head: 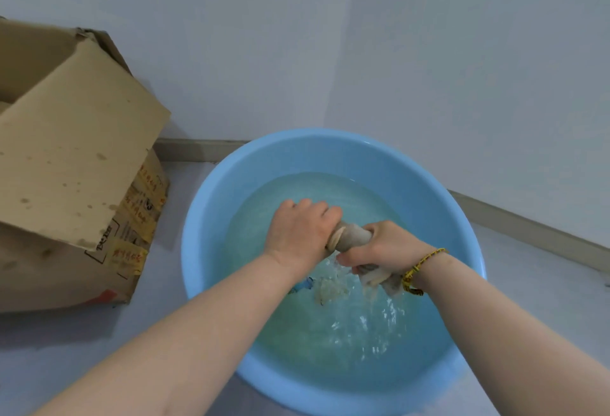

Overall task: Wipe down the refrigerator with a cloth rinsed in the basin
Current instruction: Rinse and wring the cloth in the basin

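Water-filled blue basin (211, 217), twisted cloth (351, 239) above

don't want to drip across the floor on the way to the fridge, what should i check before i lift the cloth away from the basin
1. Grip: left hand and right hand both hold the cloth: ok
2. Position: cloth is over the basin: ok
3. Dripping finished: not ok, water is falling from the cloth
4. Rinse water clean enough: cannot tell
5. Clearance: cardboard box stands apart from the basin: ok
6. Path to the refrigerator: cannot tell, not in view
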A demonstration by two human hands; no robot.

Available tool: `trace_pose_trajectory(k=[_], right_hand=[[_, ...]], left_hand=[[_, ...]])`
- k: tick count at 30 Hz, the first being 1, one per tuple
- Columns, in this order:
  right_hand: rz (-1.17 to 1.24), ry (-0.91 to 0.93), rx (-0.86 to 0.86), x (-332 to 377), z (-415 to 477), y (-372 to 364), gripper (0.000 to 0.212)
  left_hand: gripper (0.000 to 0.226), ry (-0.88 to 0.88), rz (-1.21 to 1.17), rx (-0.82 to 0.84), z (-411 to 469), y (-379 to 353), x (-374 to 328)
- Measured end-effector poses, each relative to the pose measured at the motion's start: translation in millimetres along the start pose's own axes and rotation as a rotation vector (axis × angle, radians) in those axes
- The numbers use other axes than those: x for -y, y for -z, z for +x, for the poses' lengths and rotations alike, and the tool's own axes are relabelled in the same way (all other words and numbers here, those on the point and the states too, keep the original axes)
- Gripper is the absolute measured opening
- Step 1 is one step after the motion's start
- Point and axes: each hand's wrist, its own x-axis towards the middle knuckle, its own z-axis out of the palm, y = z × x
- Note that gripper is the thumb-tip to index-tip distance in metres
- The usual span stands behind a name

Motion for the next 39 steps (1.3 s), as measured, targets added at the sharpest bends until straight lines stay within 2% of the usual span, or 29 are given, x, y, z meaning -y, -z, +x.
trace_pose_trajectory(k=[2,3,4,6,7,9,11,13,15,16,19,20,21,22,23,28,32,36,39], right_hand=[[-0.148,0.015,-0.143,-2.9,2.8,-2.5,0.018],[-0.326,0.013,-0.221,-5.0,3.7,-5.9,0.017],[-0.534,0.028,-0.332,-8.0,4.0,-9.7,0.02],[-0.914,0.204,-0.636,-24.1,8.6,-22.0,0.036],[-0.961,0.306,-0.753,-31.5,10.4,-27.4,0.044],[-0.97,0.569,-0.949,-42.9,15.5,-36.9,0.045],[-0.971,0.765,-1.039,-46.8,20.8,-43.4,0.029],[-0.886,0.937,-1.012,-39.8,19.9,-47.8,0.022],[-0.803,0.966,-0.989,-27.1,15.7,-54.2,0.02],[-0.744,0.945,-0.99,-22.7,16.2,-58.8,0.02],[-0.399,0.719,-0.926,-3.6,12.4,-71.5,0.018],[-0.256,0.575,-0.85,3.4,9.8,-73.7,0.016],[-0.129,0.413,-0.704,7.7,9.5,-75.1,0.016],[-0.007,0.29,-0.544,9.6,11.2,-77.6,0.017],[0.057,0.241,-0.457,10.3,12.7,-78.6,0.021],[0.125,0.201,-0.19,22.5,18.9,-74.9,0.037],[0.248,0.134,-0.089,14.6,20.0,-67.0,0.036],[0.353,0.097,-0.013,9.1,15.2,-60.9,0.029],[0.469,0.018,0.105,2.4,13.0,-61.4,0.024]], left_hand=[[0.057,0.252,-0.042,0.104,2.4,2.2,-6.3],[0.075,0.379,-0.148,0.231,-0.1,6.6,-10.8],[0.09,0.48,-0.318,0.306,-2.8,11.8,-17.4],[0.103,0.721,-0.856,0.29,-10.9,19.0,-28.6],[0.099,0.873,-1.204,0.277,-10.5,26.0,-31.2],[0.069,1.193,-1.767,0.187,-1.0,27.8,-20.8],[0.045,1.383,-2.009,0.154,-0.1,28.3,-12.8],[0.047,1.4,-2.095,0.131,-4.2,23.7,-13.4],[0.057,1.413,-2.137,-0.003,-5.9,18.0,-12.6],[0.049,1.417,-2.163,-0.115,-3.6,19.2,-11.8],[0.021,1.328,-2.185,-0.377,7.9,25.2,-2.3],[0.019,1.284,-2.18,-0.416,9.3,25.1,0.0],[0.019,1.245,-2.158,-0.435,9.0,21.3,2.6],[0.02,1.219,-2.122,-0.438,9.0,19.5,3.5],[0.021,1.191,-2.073,-0.435,8.8,17.3,5.2],[0.05,1.097,-1.987,-0.311,13.7,18.4,14.3],[0.066,1.048,-2.083,-0.25,13.6,11.9,12.8],[0.066,1.024,-2.162,-0.193,15.1,6.8,10.4],[0.063,1.038,-2.114,-0.12,17.1,4.7,7.1]])
